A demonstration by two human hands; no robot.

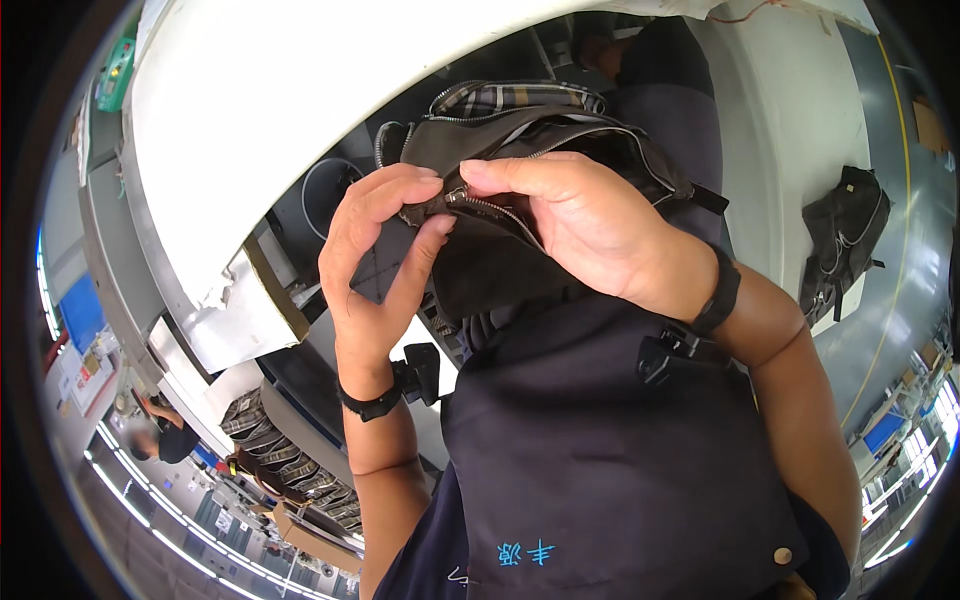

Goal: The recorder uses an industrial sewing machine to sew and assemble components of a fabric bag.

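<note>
At frame centre, left hand point(375, 235) and right hand point(590, 225) pinch a dark pouch point(500, 250) by its zipper point(470, 200), steadying it.

A sewing or bag-making factory floor. A long white curved work surface point(230, 130) fills the upper view, with a finished dark fabric backpack point(845, 240) lying on its far side. Stacks of plaid-patterned fabric pieces point(290, 460) sit below, near another worker in dark clothes point(165, 435). Rows of strip lights point(180, 500) and a green machine control box point(115, 72) suggest an industrial hall.
</note>
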